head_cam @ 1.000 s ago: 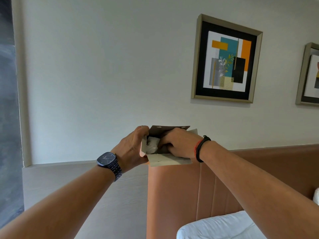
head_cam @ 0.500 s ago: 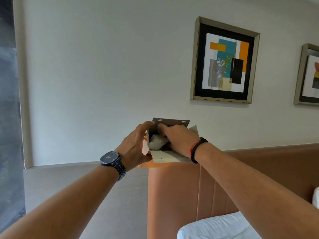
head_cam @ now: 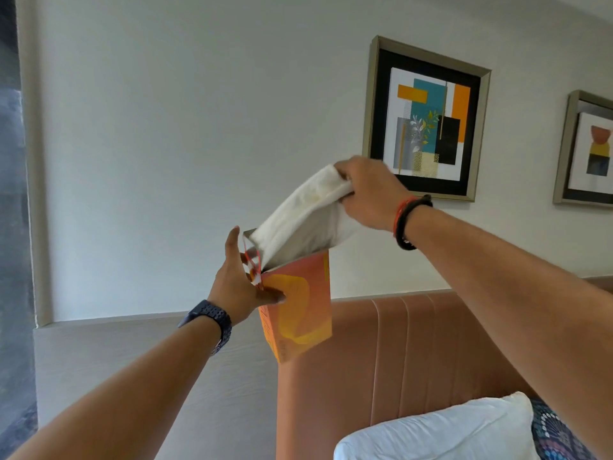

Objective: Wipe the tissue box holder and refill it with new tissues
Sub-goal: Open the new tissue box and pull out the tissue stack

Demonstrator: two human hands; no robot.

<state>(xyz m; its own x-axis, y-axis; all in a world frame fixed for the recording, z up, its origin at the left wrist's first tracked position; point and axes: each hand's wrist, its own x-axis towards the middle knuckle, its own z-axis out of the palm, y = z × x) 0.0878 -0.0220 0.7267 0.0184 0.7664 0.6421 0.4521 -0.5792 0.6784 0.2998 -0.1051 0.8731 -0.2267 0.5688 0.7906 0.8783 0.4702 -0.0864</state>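
Note:
An orange and yellow cardboard tissue box (head_cam: 300,303) hangs upright in the air in front of the wall, its top end open. My left hand (head_cam: 240,283) grips the box at its left side, near the open flaps. A thick white stack of tissues (head_cam: 303,210) sticks out of the box's open top, slanting up to the right. My right hand (head_cam: 371,192) is closed on the upper end of that stack. The lower end of the stack is still inside the box. No tissue box holder is in view.
A padded orange-brown headboard (head_cam: 414,353) stands below the box. A white pillow (head_cam: 438,429) lies at the bottom right beside a patterned cushion (head_cam: 557,433). Two framed pictures (head_cam: 426,119) hang on the white wall. A grey ledge (head_cam: 109,346) runs at the left.
My right hand was inside the open end of the box; it has now risen up and right, drawing the tissue stack most of the way out. The box has turned upright.

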